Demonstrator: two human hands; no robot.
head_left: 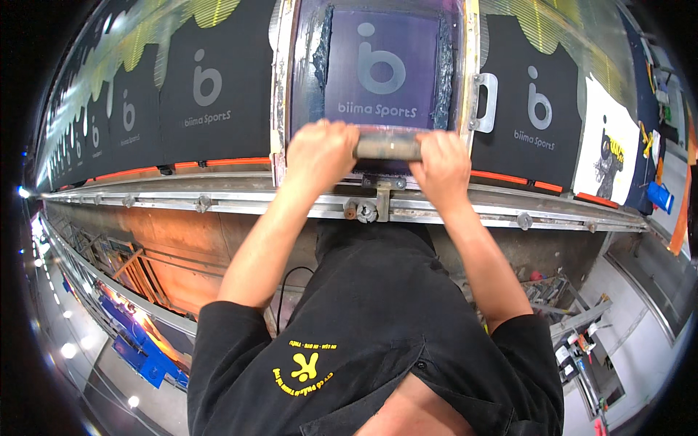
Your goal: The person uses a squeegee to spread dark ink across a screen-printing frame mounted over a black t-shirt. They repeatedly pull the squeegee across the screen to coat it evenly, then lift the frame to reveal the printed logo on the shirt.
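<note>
Two hands, one left hand (320, 154) and one right hand (443, 167); one bar (389, 148) for both; one big frame (282, 109); one handle (493, 98) on its side; three round knobs (203, 204) left of the arms, two right of them; one white sheet (595, 142); lots of black cloths (211, 134), too tiny far off to count.

The left hand (320, 156) and right hand (442, 163) are side by side, slightly apart, backs upward, fingers curled into a grip. The bare left forearm (269, 243) and right forearm (487, 261) slant inward, elbows spread wide.
</note>
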